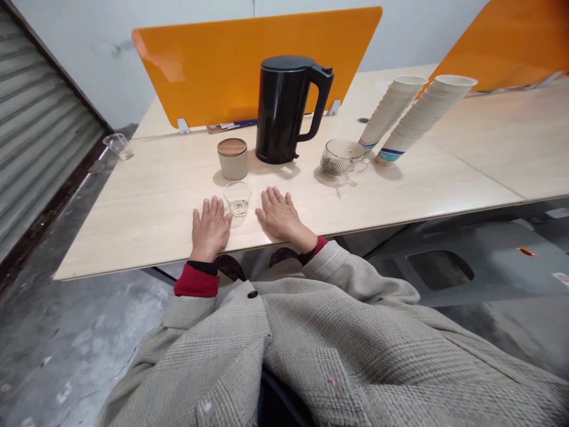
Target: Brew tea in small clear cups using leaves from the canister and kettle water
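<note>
My left hand [210,230] lies flat on the pale wooden table [146,219], palm down, its thumb close to a small clear plastic cup [237,198] with some dark bits at the bottom. On the cup's other side, my right hand [280,214] also rests palm down with fingers stretched out. Neither hand holds anything. Just behind the cup is a grey canister [233,164] with a wooden lid. A black electric kettle [282,112] stands upright behind and to the right, its handle pointing right. Farther right sits a ribbed glass cup [340,159] with a handle.
Two tall stacks of paper cups, a nearer stack [422,121] and a farther stack [391,112], rise beside the glass cup. Behind the kettle runs an orange divider [213,77]. Another clear cup [119,147] is at the table's far left edge. A grey chair [489,255] is at the right.
</note>
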Demonstrator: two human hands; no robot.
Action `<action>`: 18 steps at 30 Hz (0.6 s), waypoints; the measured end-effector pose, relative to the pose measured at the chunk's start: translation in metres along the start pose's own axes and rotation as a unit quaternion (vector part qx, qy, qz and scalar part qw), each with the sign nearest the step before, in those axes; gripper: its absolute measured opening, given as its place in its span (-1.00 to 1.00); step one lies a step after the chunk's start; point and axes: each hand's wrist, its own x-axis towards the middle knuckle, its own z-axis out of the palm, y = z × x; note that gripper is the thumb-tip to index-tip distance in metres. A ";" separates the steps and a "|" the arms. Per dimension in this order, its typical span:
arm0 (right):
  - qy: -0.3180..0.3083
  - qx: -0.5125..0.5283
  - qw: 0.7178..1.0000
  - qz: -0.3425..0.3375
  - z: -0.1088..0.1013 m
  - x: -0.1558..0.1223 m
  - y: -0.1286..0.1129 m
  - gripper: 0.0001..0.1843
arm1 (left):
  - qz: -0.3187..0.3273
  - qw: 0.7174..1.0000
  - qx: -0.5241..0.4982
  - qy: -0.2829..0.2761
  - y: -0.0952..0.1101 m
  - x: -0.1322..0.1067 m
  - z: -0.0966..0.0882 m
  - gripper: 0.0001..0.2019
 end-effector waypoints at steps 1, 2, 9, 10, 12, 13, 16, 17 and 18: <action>-0.003 0.000 1.000 0.001 0.000 0.000 0.000 -0.22 | -0.001 1.000 0.000 -0.001 0.000 0.000 0.000 -0.38; -0.006 -0.001 1.000 0.002 0.000 0.000 0.000 -0.22 | -0.001 1.000 0.001 -0.003 0.001 0.000 -0.001 -0.38; -0.003 -0.005 1.000 0.002 -0.001 -0.001 -0.001 -0.21 | -0.002 1.000 0.013 -0.013 0.002 -0.001 -0.004 -0.36; -0.004 -0.007 1.000 0.003 -0.001 -0.001 -0.001 -0.21 | -0.001 1.000 0.010 -0.009 0.002 -0.001 -0.003 -0.37; -0.005 -0.011 1.000 0.006 -0.001 -0.001 -0.001 -0.21 | 0.000 1.000 0.005 -0.001 0.002 -0.001 -0.003 -0.38; -0.003 -0.013 1.000 0.007 -0.001 -0.001 -0.001 -0.21 | 0.001 1.000 0.005 0.001 0.002 -0.001 -0.003 -0.38; 0.006 -0.016 1.000 0.001 0.002 -0.001 0.000 -0.22 | -0.001 1.000 0.018 -0.002 0.004 -0.002 -0.004 -0.38; 0.010 -0.018 1.000 -0.002 0.003 -0.001 0.001 -0.22 | -0.005 1.000 0.027 -0.007 0.005 -0.002 -0.005 -0.38; 0.013 -0.019 1.000 -0.004 0.004 -0.001 0.001 -0.22 | -0.009 0.999 0.039 -0.012 0.006 -0.002 -0.007 -0.37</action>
